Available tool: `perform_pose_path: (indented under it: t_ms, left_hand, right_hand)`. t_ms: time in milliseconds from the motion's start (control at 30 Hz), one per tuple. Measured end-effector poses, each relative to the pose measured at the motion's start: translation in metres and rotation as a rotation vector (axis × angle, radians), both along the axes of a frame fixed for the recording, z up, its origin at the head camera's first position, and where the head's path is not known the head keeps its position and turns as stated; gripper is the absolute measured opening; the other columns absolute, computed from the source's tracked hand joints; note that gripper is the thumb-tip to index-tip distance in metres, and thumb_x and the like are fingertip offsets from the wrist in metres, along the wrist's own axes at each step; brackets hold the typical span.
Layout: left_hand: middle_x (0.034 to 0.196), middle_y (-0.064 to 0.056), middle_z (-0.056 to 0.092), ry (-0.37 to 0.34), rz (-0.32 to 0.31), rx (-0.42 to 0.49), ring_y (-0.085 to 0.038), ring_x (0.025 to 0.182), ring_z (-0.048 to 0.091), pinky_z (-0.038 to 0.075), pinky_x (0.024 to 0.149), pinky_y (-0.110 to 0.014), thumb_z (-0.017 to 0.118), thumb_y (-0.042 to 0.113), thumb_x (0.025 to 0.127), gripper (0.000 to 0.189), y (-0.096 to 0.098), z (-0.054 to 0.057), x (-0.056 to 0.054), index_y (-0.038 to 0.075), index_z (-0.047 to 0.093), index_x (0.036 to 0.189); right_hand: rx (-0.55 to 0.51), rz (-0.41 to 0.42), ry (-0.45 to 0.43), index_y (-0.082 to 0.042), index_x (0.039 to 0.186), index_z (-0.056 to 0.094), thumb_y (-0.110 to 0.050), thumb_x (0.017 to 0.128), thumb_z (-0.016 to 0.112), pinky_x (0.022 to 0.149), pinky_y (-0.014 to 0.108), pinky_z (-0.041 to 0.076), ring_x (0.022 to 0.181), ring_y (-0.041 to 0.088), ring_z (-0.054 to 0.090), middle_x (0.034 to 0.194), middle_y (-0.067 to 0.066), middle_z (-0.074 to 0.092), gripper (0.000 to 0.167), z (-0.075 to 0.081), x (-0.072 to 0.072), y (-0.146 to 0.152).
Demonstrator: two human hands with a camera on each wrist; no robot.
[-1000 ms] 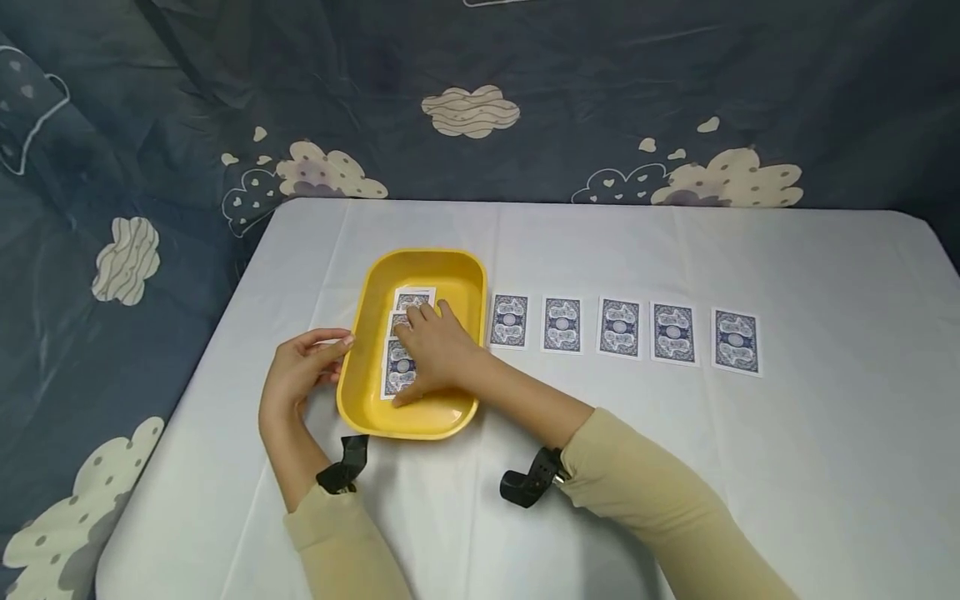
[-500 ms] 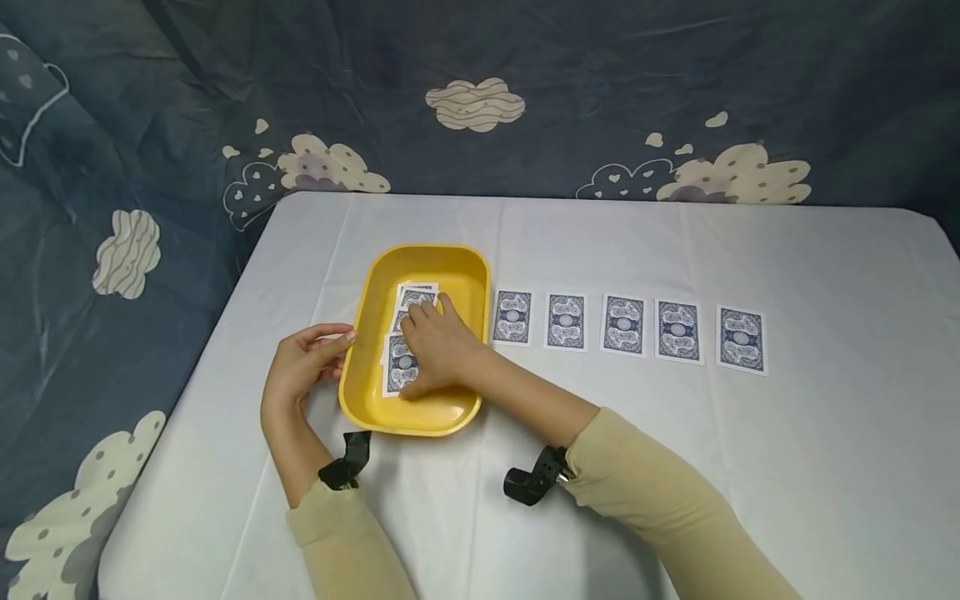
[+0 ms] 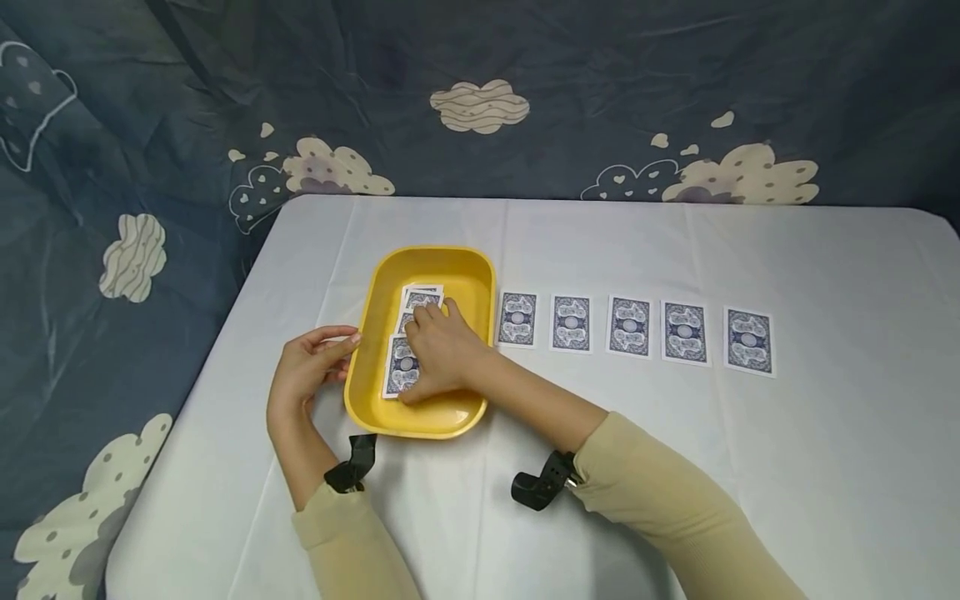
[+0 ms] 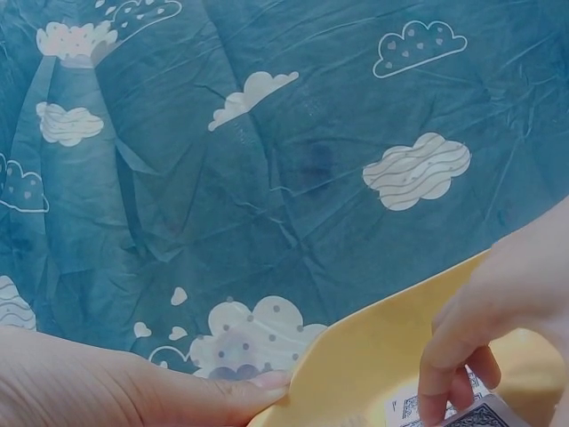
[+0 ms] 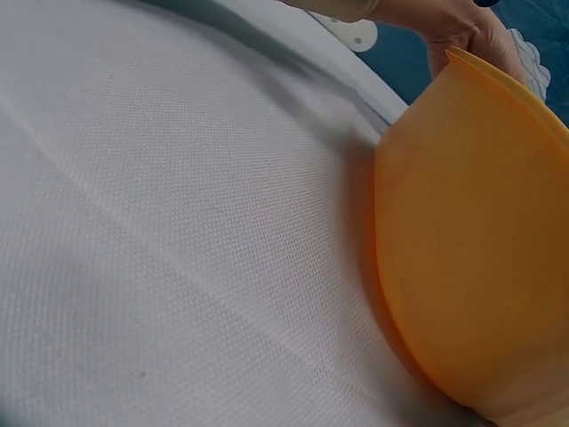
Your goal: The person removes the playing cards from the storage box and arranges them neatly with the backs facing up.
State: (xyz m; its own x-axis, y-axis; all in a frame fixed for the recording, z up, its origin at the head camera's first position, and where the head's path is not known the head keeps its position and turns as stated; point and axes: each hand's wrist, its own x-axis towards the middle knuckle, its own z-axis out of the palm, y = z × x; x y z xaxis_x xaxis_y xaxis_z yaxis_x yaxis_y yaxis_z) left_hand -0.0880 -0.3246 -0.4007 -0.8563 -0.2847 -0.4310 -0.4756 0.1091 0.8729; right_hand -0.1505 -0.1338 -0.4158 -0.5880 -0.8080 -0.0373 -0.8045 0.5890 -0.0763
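A yellow tray (image 3: 357, 392) stands on the white table with several blue-backed playing cards (image 3: 423, 298) overlapping inside it. My left hand (image 3: 302, 375) holds the tray's left rim, thumb on top and the other fingers outside. In the left wrist view the thumb lies along that rim. My right hand (image 3: 446, 354) reaches over the right rim into the tray. Its thumb and curled fingers grip the nearest playing card (image 3: 400, 368) at its edges, and it covers part of the card. In the right wrist view the tray's outer wall (image 5: 480, 222) hides this hand.
To the right of the tray several playing cards lie face down in a spaced row, from the card (image 3: 517, 318) beside the tray to the far right card (image 3: 748, 342). A dark cloth (image 3: 540, 50) with cloud prints hangs behind and left of the table (image 3: 600, 250).
The right hand has shifted slightly over the cards in the tray, and the edges of the overlapping cards show a little more. The left hand keeps its place. The whole view has drifted slightly.
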Motion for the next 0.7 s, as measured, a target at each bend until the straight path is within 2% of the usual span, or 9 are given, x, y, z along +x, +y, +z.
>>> perform_pose_path:
  t_ms: [233, 433, 567, 700]
  left_hand:
    - [0.060, 0.007, 0.059, 0.000, 0.001, -0.005, -0.005, 0.050, 0.052, 0.049, 0.051, -0.017, 0.072, 0.026, 0.081, 0.043, 0.000, -0.002, 0.001, 0.002, 0.058, 0.114]
    - [0.064, 0.007, 0.061, -0.011, -0.005, 0.007, -0.005, 0.048, 0.052, 0.049, 0.051, -0.016, 0.071, 0.026, 0.081, 0.046, 0.001, -0.001, 0.002, 0.001, 0.056, 0.116]
    - [0.065, 0.007, 0.062, -0.005, -0.007, 0.019, -0.005, 0.048, 0.053, 0.049, 0.051, -0.016, 0.071, 0.025, 0.081, 0.042, 0.002, 0.001, 0.002, 0.002, 0.057, 0.114]
    - [0.063, 0.007, 0.062, -0.006, -0.001, 0.023, -0.005, 0.047, 0.052, 0.049, 0.050, -0.017, 0.072, 0.025, 0.081, 0.038, 0.002, 0.002, 0.001, 0.004, 0.059, 0.110]
  right_hand:
    - [-0.065, 0.011, 0.043, -0.006, 0.116, 0.057, -0.081, 0.060, 0.052, 0.099, 0.049, 0.030, 0.110, 0.024, 0.045, 0.114, 0.008, 0.053, 0.094, 0.002, 0.000, 0.001]
    - [-0.159, 0.002, 0.112, -0.012, 0.121, 0.055, -0.082, 0.060, 0.049, 0.096, 0.044, 0.032, 0.107, 0.020, 0.046, 0.115, 0.004, 0.054, 0.093, 0.018, -0.004, 0.014]
    - [-0.240, -0.021, 0.099, -0.014, 0.123, 0.053, -0.080, 0.059, 0.052, 0.095, 0.042, 0.031, 0.110, 0.020, 0.046, 0.118, 0.003, 0.052, 0.092, 0.038, -0.011, 0.038]
    - [-0.338, -0.046, 0.110, -0.014, 0.121, 0.053, -0.076, 0.058, 0.057, 0.089, 0.039, 0.033, 0.104, 0.019, 0.046, 0.115, 0.003, 0.052, 0.088, 0.053, -0.026, 0.082]
